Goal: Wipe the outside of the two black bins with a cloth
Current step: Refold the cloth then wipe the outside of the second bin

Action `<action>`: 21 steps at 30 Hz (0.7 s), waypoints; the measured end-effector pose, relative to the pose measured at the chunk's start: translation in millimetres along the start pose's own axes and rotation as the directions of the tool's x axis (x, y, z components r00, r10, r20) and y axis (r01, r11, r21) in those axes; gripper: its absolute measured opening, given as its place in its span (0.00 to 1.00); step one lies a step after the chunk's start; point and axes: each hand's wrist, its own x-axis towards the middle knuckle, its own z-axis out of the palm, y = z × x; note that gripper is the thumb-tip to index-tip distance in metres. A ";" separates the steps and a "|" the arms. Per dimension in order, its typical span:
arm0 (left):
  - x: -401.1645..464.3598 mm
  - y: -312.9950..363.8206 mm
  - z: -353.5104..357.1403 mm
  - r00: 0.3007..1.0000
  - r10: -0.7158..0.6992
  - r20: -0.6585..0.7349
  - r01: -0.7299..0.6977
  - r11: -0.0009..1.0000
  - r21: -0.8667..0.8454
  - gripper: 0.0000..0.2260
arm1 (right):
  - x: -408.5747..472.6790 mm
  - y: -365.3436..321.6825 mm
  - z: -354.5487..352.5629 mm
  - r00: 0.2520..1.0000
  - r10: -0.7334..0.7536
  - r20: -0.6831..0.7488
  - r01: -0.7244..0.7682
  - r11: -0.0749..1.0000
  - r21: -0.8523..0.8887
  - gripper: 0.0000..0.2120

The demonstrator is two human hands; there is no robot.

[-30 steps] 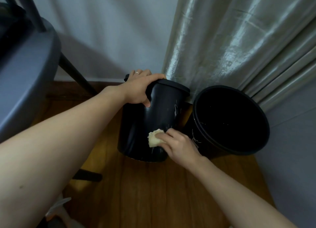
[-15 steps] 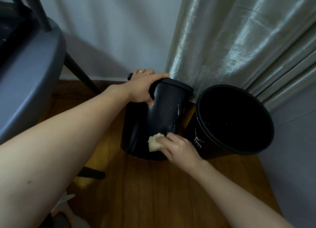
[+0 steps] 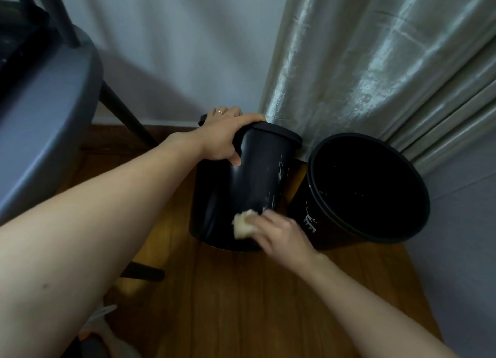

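Lower on the lidded bin point(image 3: 241, 191) than a second ago, the right hand point(image 3: 281, 231) presses the cloth point(image 3: 243, 224) near its base while the left hand point(image 3: 225, 134) grips its lid, so a hard stroke could knock the open bin point(image 3: 316, 218) beside it.

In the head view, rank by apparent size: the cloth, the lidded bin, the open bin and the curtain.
1. curtain
2. open bin and lidded bin: look alike; the open one's mouth faces the camera, so unsure
3. cloth, mostly under the right hand
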 end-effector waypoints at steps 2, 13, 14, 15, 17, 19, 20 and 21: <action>0.2 -0.4 0.7 1.000 -0.006 -0.005 0.006 1.000 0.012 0.46 | 11.1 1.2 -5.7 0.987 0.109 -0.116 -0.107 0.994 0.026 0.13; -0.9 -2.0 -0.7 1.000 -0.003 -0.003 0.003 1.000 -0.022 0.45 | -22.7 -6.3 20.8 0.981 -0.129 0.145 0.135 0.990 -0.035 0.11; -0.9 -2.2 -0.8 1.000 -0.005 -0.002 0.004 1.000 -0.020 0.45 | -17.5 -7.3 18.9 0.988 -0.106 0.112 0.110 0.993 -0.032 0.11; -1.2 -1.9 -1.1 1.000 -0.005 -0.001 0.005 1.000 -0.016 0.45 | -10.9 -8.5 16.3 0.997 -0.051 0.058 0.052 0.999 -0.014 0.12; -1.0 -1.1 -0.7 1.000 -0.006 -0.002 0.006 1.000 -0.013 0.45 | 1.4 -9.6 11.4 0.993 0.090 -0.071 -0.087 0.995 0.043 0.13; -1.1 -0.2 -0.5 1.000 -0.007 -0.002 0.007 1.000 -0.015 0.45 | 5.5 -11.2 11.9 0.983 0.138 -0.125 -0.133 0.990 0.047 0.13; -1.1 -0.5 -0.8 1.000 -0.006 0.000 0.006 1.000 -0.014 0.45 | 3.4 -12.3 14.7 0.986 0.118 -0.116 -0.115 0.993 0.030 0.13; -1.4 -0.6 -1.2 1.000 -0.006 0.002 0.006 1.000 -0.015 0.45 | -1.2 -13.6 18.3 0.993 0.080 -0.086 -0.079 0.997 0.012 0.12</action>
